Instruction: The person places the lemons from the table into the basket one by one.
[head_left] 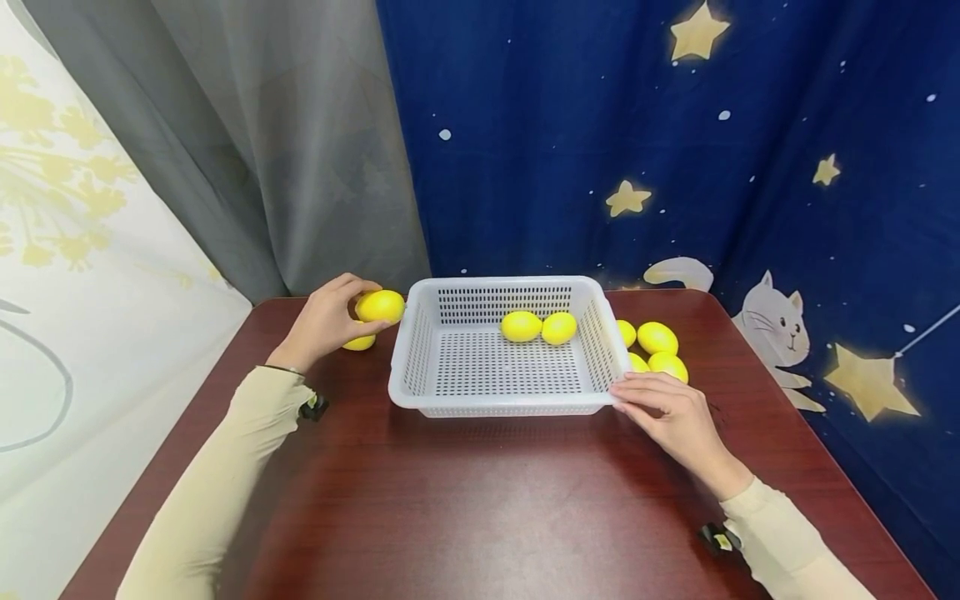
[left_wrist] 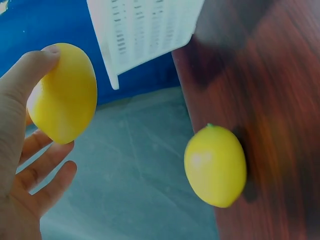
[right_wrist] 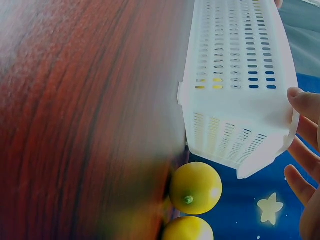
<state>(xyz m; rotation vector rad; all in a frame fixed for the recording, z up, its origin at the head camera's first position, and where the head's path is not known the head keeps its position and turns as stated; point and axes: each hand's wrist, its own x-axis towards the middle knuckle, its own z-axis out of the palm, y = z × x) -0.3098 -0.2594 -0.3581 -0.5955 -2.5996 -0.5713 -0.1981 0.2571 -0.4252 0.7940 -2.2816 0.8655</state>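
My left hand [head_left: 327, 321] holds a lemon [head_left: 382, 307] between thumb and fingers, raised just left of the basket's left rim. Below it, another lemon [left_wrist: 216, 166] lies on the table, partly hidden by the hand in the head view. The white plastic basket [head_left: 517, 405] has slotted walls, and two lemons [head_left: 521, 327] lie inside it, towards the back right. At the basket's front right corner, my right hand [head_left: 672, 414] pinches the rim, with the thumb [right_wrist: 303, 101] on one side and fingers on the other.
Several lemons [head_left: 657, 338] lie on the table right of the basket, some partly hidden by its wall. The dark red wooden table [head_left: 480, 508] ends at the back against a grey curtain [head_left: 330, 150] and a blue star-patterned curtain [head_left: 540, 150].
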